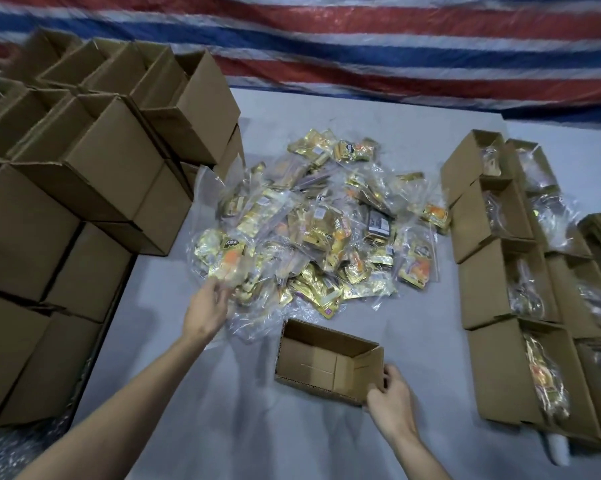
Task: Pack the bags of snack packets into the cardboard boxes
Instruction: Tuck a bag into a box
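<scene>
A grey tabletop (195,393) carries a loose pile of clear plastic bags of snack packets (319,230) at its middle, the gold and orange packets showing through the film. Just in front of the pile, nearer the person, stands one open cardboard box (326,365) with nothing inside it — its flaps are up and its bare bottom is visible. The right hand (390,400) holds the box at its near right corner, the thumb on the inner side of the end flap and the other fingers curled round the outside, so the flap is pinched between them. The left hand (207,306) reaches to the near left edge of the pile, where its fingers, loosely curled, meet the plastic of one bag (228,261); motion blur hides whether they already pinch the film or merely touch it. To the left, a tall stack of empty boxes (94,174) rises in several layers, touching the left rim of the pile. Along the right side stand filled boxes (499,271) in rows, each open at the top with a bag of packets lying inside, well apart from the box being held. Behind the tabletop hangs a tarpaulin (361,46) striped in red, white and blue. At the lower left corner a patch of bubble wrap (18,452) shows — below the stacked boxes.
</scene>
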Action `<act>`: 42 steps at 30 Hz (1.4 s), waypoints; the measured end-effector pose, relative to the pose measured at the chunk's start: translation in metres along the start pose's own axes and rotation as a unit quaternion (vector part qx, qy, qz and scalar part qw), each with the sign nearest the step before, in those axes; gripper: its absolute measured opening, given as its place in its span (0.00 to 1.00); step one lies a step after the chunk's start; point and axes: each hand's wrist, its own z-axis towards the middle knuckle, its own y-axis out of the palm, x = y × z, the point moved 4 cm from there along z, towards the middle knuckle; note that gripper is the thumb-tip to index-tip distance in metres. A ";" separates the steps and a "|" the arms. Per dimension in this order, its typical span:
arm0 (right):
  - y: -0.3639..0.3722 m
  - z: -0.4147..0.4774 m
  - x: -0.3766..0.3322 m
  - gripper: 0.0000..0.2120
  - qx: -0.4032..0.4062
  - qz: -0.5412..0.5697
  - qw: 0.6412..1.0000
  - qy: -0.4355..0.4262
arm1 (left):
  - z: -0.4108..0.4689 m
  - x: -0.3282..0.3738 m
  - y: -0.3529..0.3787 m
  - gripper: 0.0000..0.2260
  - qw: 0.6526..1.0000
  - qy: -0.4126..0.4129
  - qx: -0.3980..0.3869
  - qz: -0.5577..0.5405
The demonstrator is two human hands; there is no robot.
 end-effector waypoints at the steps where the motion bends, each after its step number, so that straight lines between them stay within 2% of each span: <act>1: 0.003 0.001 -0.001 0.12 -0.004 0.006 1.000 0.000 | -0.002 0.005 -0.003 0.08 0.999 0.035 -0.002 -0.016; 5: 0.012 0.003 -0.007 0.12 -0.002 0.013 1.000 -0.009 | -0.009 0.038 -0.033 0.09 0.988 0.147 0.022 -0.051; 8: 0.016 0.006 -0.014 0.12 0.000 0.006 1.000 -0.013 | -0.018 0.073 -0.064 0.12 0.965 0.245 0.062 -0.072; 11: 0.021 0.010 -0.021 0.07 0.002 -0.006 1.000 -0.018 | -0.032 0.104 -0.092 0.10 0.954 0.279 0.060 -0.094; 16: 0.029 0.018 -0.027 0.08 0.003 -0.012 1.000 -0.023 | -0.074 0.141 -0.115 0.12 0.942 0.304 -0.004 -0.143; 19: 0.032 0.021 -0.026 0.07 -0.006 -0.008 1.000 -0.022 | -0.096 0.157 -0.117 0.15 0.933 0.324 -0.076 -0.136; 23: 0.033 0.026 -0.021 0.04 -0.015 -0.005 1.000 -0.016 | -0.119 0.173 -0.108 0.07 0.905 0.371 -0.150 -0.142; 26: 0.032 0.027 -0.019 0.04 -0.022 0.003 1.000 -0.018 | -0.127 0.171 -0.086 0.09 0.900 0.368 -0.215 -0.092; 30: 0.031 0.028 -0.019 0.06 -0.023 0.009 1.000 -0.016 | -0.126 0.158 -0.040 0.09 0.888 0.368 -0.259 0.094; 34: 0.029 0.027 -0.022 0.07 -0.021 -0.002 1.000 -0.023 | -0.120 0.133 0.014 0.09 0.877 0.301 -0.298 0.227; 36: 0.029 0.027 -0.021 0.08 -0.024 -0.016 0.999 -0.028 | -0.121 0.120 0.037 0.10 0.876 0.261 -0.322 0.249; 39: 0.030 0.026 -0.021 0.09 -0.028 -0.041 0.998 -0.035 | -0.117 0.106 0.062 0.08 0.898 0.190 -0.334 0.216; 42: 0.034 0.024 -0.018 0.10 -0.036 -0.061 0.997 -0.033 | -0.112 0.103 0.083 0.10 0.905 0.140 -0.346 0.203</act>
